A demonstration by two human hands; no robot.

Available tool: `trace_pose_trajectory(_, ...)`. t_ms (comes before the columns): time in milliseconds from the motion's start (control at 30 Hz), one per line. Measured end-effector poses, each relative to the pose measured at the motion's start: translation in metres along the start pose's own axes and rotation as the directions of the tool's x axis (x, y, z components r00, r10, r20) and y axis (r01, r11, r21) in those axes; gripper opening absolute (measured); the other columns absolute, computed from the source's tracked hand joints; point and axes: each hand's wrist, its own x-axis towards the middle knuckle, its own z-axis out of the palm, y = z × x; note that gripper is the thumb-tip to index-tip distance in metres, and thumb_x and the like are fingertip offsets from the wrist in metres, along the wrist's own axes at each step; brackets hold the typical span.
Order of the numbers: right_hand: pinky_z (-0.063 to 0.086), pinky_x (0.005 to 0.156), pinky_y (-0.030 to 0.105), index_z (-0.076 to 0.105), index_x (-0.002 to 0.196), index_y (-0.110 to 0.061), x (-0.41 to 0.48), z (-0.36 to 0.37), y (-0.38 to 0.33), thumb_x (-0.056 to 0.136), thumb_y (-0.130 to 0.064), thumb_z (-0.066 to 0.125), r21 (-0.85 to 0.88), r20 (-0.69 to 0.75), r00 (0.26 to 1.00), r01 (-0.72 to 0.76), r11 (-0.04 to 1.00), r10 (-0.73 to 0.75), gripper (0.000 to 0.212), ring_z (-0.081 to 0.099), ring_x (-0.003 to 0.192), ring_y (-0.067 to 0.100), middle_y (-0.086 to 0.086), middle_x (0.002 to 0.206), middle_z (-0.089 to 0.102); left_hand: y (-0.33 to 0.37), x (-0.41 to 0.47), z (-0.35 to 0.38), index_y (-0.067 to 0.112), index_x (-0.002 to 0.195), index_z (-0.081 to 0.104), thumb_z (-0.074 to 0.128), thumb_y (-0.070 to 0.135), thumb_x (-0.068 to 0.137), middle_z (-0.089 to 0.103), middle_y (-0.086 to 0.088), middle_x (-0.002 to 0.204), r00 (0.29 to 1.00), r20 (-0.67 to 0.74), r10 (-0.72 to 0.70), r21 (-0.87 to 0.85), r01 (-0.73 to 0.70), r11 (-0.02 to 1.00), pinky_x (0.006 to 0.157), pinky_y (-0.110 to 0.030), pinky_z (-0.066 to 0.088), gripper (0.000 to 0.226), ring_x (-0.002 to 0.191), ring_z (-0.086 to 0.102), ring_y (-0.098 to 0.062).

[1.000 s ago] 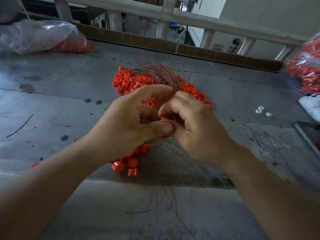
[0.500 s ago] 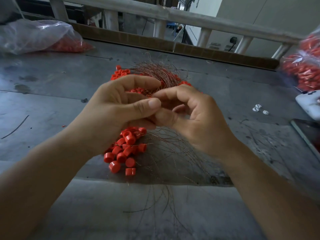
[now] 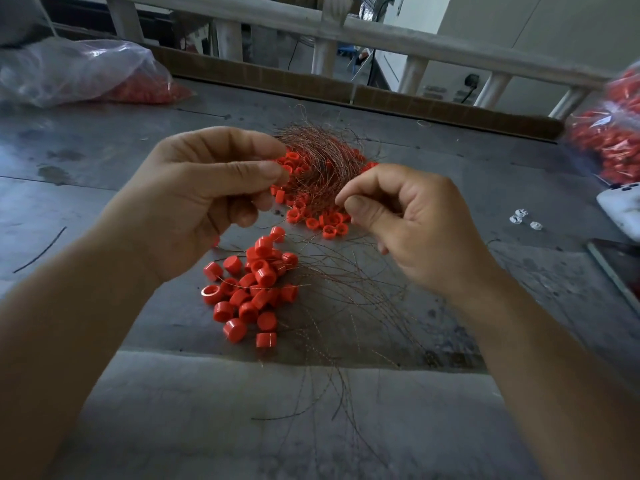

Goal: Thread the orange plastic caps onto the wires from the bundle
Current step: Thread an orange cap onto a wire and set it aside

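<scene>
Pinching thumb to forefinger on left hand [image 3: 207, 195] and right hand [image 3: 412, 226], narrow; contents too fine to tell. Beyond pinches: one tangled bundle of coppery hair-thin wires [image 3: 318, 157] over glossy orange cylindrical caps [image 3: 329, 230]. Nearer than pinches: second heap, roughly twenty-five caps, trailing strands, on scuffed grey table [image 3: 86, 202].

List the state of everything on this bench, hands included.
left hand, pinching edge of wire bundle
right hand, pinching a strand of it
wire bundle, loose, lying on far caps
near caps, heaped, wires trailing out
left bag, lying slumped, caps inside
</scene>
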Motion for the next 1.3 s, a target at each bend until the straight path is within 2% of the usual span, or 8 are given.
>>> trace_pose_trajectory(233,0.052,0.054,0.024,0.062,0.077,-0.028,0.004,-0.007,0.006,0.085,-0.011,0.06,0.0,0.012,0.996,-0.087,0.996,0.087,0.019,0.055,0.048,0.005,-0.013,0.061,0.057,-0.001,0.004,-0.007,0.009,0.076,0.066,0.067,0.006,0.057,0.066,-0.002,0.058,0.995,-0.098,-0.03,0.304,0.059,0.951,0.045,-0.015,0.049,0.02,0.054,0.065,-0.011)
trace_pose_trajectory(433,0.048,0.05,0.017,0.063,0.078,-0.017,0.006,-0.012,0.009,0.082,-0.009,0.059,0.23,0.039,0.991,-0.131,0.964,0.125,0.01,0.055,0.051,0.003,-0.008,0.056,0.058,-0.005,0.004,-0.004,0.015,0.073,0.066,0.065,-0.01,0.072,0.068,0.001,0.062,0.991,-0.135,0.01,0.503,0.06,0.862,0.045,-0.022,0.048,0.025,0.065,0.066,-0.025)
trace_pose_trajectory(533,0.044,0.048,0.013,0.063,0.076,-0.02,0.007,-0.014,0.015,0.082,-0.009,0.062,0.087,0.008,0.991,-0.132,0.987,0.131,0.013,0.056,0.051,-0.001,-0.01,0.06,0.059,-0.003,0.004,-0.005,0.015,0.073,0.066,0.065,-0.011,0.072,0.068,0.002,0.06,0.985,-0.167,0.042,0.493,0.046,0.869,0.043,-0.016,0.046,0.026,0.051,0.061,-0.01)
trace_pose_trajectory(667,0.045,0.063,0.007,0.063,0.071,-0.03,0.008,-0.016,0.023,0.08,-0.016,0.068,-0.232,0.092,0.978,-0.163,0.959,0.188,0.018,0.059,0.064,-0.004,-0.015,0.065,0.061,-0.006,0.004,-0.005,0.018,0.071,0.066,0.068,-0.01,0.069,0.068,0.002,0.063,0.986,-0.16,0.053,0.51,0.037,0.859,0.041,-0.02,0.045,0.029,0.059,0.06,-0.024)
trace_pose_trajectory(733,0.041,0.06,0.003,0.062,0.068,-0.033,0.006,-0.017,0.024,0.079,-0.017,0.069,-0.317,0.171,0.959,-0.164,0.934,0.226,0.02,0.056,0.063,-0.009,-0.015,0.062,0.06,-0.009,0.004,-0.003,0.018,0.07,0.066,0.068,-0.012,0.068,0.068,0.005,0.062,0.99,-0.128,0.055,0.548,0.025,0.836,0.04,-0.019,0.044,0.031,0.051,0.06,-0.015)
trace_pose_trajectory(900,0.042,0.059,0.004,0.066,0.072,-0.027,0.005,-0.024,0.022,0.079,-0.02,0.07,-0.345,0.275,0.92,-0.178,0.921,0.281,0.011,0.059,0.066,-0.004,-0.012,0.062,0.064,-0.011,0.003,-0.004,0.029,0.066,0.071,0.074,-0.003,0.065,0.069,0.002,0.065,1.0,-0.015,0.015,0.631,-0.002,0.775,0.044,-0.019,0.049,0.032,0.052,0.062,-0.02)
trace_pose_trajectory(1133,0.039,0.046,0.006,0.064,0.071,-0.027,0.004,-0.023,0.027,0.082,-0.021,0.067,-0.319,0.375,0.857,-0.239,0.917,0.354,0.013,0.055,0.05,-0.009,-0.013,0.056,0.06,-0.015,0.003,-0.004,0.03,0.068,0.066,0.079,0.006,0.059,0.066,0.021,0.062,0.995,0.092,0.03,0.749,-0.089,0.656,0.046,-0.003,0.04,0.029,0.047,0.057,0.006)
trace_pose_trajectory(1300,0.04,0.047,0.006,0.063,0.071,-0.028,0.004,-0.017,0.029,0.081,-0.025,0.067,-0.345,0.414,0.839,-0.214,0.914,0.353,0.011,0.057,0.052,-0.006,-0.021,0.056,0.06,-0.02,0.004,-0.003,0.036,0.067,0.066,0.078,0.023,0.056,0.064,0.025,0.065,0.988,0.155,0.02,0.796,-0.137,0.589,0.048,-0.003,0.038,0.02,0.051,0.054,0.006)
